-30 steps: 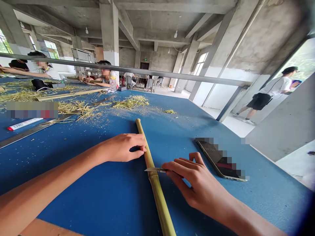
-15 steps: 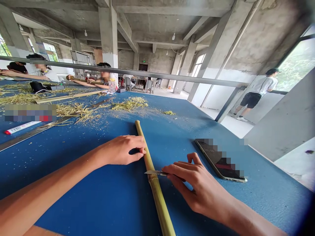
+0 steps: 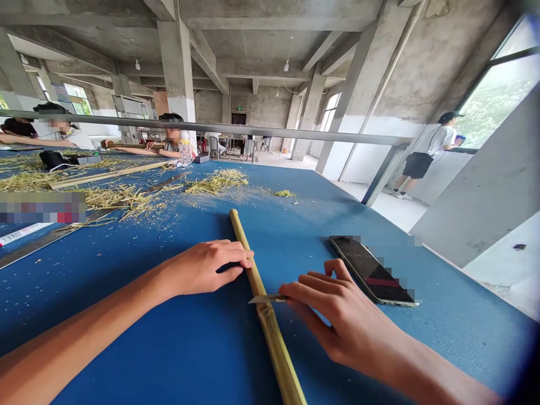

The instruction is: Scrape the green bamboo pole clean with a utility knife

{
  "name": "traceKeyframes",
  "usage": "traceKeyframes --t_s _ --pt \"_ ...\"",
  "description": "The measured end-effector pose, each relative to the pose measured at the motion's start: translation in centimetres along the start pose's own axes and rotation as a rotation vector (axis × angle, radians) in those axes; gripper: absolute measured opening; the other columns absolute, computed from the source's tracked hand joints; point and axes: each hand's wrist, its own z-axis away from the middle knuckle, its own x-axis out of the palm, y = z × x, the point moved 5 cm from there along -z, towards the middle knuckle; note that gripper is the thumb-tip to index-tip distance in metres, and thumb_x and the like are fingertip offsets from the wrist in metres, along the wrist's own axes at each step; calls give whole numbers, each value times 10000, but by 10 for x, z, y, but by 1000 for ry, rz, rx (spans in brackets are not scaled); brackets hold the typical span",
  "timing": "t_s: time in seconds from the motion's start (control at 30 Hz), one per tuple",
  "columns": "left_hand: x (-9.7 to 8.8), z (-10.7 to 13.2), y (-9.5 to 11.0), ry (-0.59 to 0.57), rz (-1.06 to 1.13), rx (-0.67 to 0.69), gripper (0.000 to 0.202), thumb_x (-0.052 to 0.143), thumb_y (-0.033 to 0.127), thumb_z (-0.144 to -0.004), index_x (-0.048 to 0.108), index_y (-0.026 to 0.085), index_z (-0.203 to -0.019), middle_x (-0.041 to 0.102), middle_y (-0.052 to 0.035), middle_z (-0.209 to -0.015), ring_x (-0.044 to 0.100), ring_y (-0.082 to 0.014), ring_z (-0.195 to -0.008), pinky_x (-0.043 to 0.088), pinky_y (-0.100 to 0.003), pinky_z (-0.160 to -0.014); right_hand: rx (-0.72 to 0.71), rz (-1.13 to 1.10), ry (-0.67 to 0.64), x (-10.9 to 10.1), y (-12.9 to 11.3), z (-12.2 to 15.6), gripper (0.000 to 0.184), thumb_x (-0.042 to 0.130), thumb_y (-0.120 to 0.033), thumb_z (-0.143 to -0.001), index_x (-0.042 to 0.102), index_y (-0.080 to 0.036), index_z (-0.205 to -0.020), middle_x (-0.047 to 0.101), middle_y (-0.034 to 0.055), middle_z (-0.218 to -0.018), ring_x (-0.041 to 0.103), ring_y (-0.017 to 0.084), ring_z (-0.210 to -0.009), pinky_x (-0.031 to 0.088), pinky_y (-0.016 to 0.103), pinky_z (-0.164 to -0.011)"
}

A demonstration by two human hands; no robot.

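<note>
A yellow-green bamboo pole (image 3: 276,342) lies lengthwise on the blue tabletop, its far end pointing away from me. My left hand (image 3: 211,265) grips it from the left, fingertips on its top and thumb against its near side. In my right hand (image 3: 333,304) is a small knife (image 3: 266,299), pinched between thumb and fingers. Its blade rests across the pole, just beyond a node (image 3: 265,309), with the tip sticking out past the left side. The knife's handle is mostly hidden by my fingers.
A phone (image 3: 371,270) lies right of my right hand. Bamboo shavings (image 3: 219,181), a metal ruler (image 3: 25,253) and a marker (image 3: 25,232) are farther left. A metal rail (image 3: 253,130) spans the table. Co-workers sit beyond it; a person (image 3: 424,152) stands by the window.
The pole has turned a little, bringing a scar at the node into sight on top. My left fingertips have come further over the pole. The blade stays near the node; the view shifted slightly.
</note>
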Motion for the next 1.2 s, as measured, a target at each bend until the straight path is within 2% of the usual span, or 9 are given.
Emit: traceKeyframes --t_s 0.1,0.27,0.47,0.6,0.8,0.97,1.2 --pt "3 0 -1 -8 -20 41 252 498 225 -1002 652 269 -1195 637 -12 -1356 609 -200 -1226 427 -352 -1073 -5 2 -32 -2 1 0 208 389 -200 -1039 593 -243 -1049 595 -18 -760 497 165 -659 227 369 -759" --pt "3 -1 -1 -23 -31 24 256 483 221 -1009 652 271 -1194 624 10 -1379 608 -187 -1239 420 -347 -1093 -62 -11 -161 -1 -12 1 221 391 -213 -1028 526 -234 -855 527 -40 -687 436 159 -610 214 368 -751" --pt "2 -1 0 -38 -30 13 245 482 230 -1012 652 269 -1185 622 17 -1380 602 -184 -1242 430 -334 -1073 -17 10 -66 -5 -4 0 211 372 -196 -1043 579 -236 -1049 591 -13 -760 501 171 -677 207 380 -781" --pt "2 -1 0 -41 -23 5 247 482 228 -1013 664 264 -1175 636 12 -1361 612 -185 -1228 437 -327 -1066 -43 -33 -152 -4 -5 0 198 402 -213 -1031 580 -234 -946 556 -35 -711 457 158 -630 206 370 -760" --pt "1 -2 2 -26 -33 17 253 486 236 -1011 663 252 -1191 642 6 -1354 616 -190 -1227 449 -321 -1066 -26 -35 -65 -3 -4 2 170 430 -195 -1024 593 -239 -1013 573 -35 -740 494 161 -673 211 361 -765" --pt "2 -2 1 -25 -48 28 252 484 251 -1013 659 263 -1195 640 26 -1353 608 -176 -1232 459 -296 -1051 1 29 102 -4 7 2 195 392 -206 -1053 584 -216 -1020 589 -35 -749 483 139 -619 240 366 -790" --pt "3 -1 -3 -22 -25 24 243 477 273 -1022 650 262 -1192 642 26 -1345 601 -164 -1233 458 -287 -1037 -17 1 98 -2 14 1 186 398 -224 -1056 582 -222 -1029 577 -38 -741 470 142 -620 263 354 -752"
